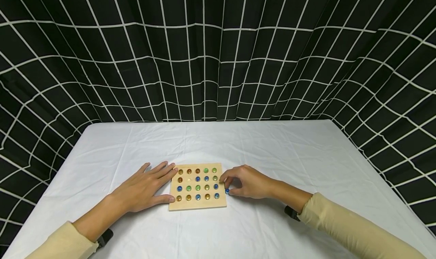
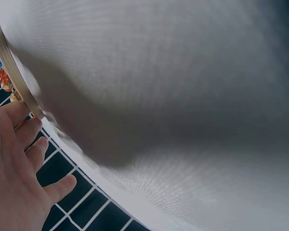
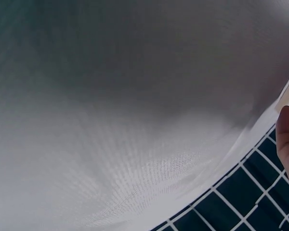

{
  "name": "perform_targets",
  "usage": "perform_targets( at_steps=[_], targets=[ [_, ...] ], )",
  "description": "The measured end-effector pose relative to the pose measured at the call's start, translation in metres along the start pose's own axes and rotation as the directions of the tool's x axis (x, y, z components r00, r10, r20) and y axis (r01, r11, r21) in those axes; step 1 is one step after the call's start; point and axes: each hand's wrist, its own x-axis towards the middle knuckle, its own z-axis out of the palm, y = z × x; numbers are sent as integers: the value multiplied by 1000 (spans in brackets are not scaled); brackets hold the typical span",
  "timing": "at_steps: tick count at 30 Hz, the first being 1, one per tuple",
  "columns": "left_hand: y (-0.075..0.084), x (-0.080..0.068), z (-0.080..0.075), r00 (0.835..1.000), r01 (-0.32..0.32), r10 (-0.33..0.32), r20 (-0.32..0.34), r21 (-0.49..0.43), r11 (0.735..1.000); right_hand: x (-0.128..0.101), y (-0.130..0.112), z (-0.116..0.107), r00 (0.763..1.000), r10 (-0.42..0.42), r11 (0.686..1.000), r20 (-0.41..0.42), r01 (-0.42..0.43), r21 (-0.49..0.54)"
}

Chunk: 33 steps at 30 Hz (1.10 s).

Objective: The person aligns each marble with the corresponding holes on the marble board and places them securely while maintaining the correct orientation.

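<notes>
A pale wooden board (image 1: 201, 204) lies flat on the table, its rows of round hollows filled with amber, green and blue glass marbles; one hollow in the second row is bare. Along the board's left edge rests my left hand (image 1: 146, 191), fingers spread and fairly straight, thumb at the lower left side. In the left wrist view the same hand (image 2: 19, 163) lies against the wooden edge. Just off the board's right edge, my right hand (image 1: 252, 183) pinches a blue marble (image 1: 227, 191) at the thumb tip, with its index fingertip at the board's side.
A white cloth (image 1: 272, 149) with light creases covers the table. Black curtains (image 1: 211, 69) with a white grid hang behind it and at both sides. Each wrist wears a dark strapped device, the right one (image 1: 291, 213) close above the cloth.
</notes>
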Motion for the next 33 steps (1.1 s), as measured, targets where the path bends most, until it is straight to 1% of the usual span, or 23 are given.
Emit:
perform_targets(
  at_steps=[5,11,21,26,33],
  targets=[
    [0,0,0,1000,-1,1,-5,4,1000,0,-1,-1,1000,-3,1000,-9,3,-12],
    [0,-1,0,1000,7,-7,3,-6,1000,1,-1,-5,1000,-25,1000,-15,25,-14],
    [1,0,0,1000,14,-14,10,0,1000,6,-7,-16,996,-63,998,-68,61,-36],
    [0,0,0,1000,13,-13,12,-2,1000,11,-11,-19,995,-63,997,-76,59,-49],
    [0,1,0,1000,7,-7,11,-2,1000,22,-13,-20,993,-76,997,-95,75,-13]
  ],
)
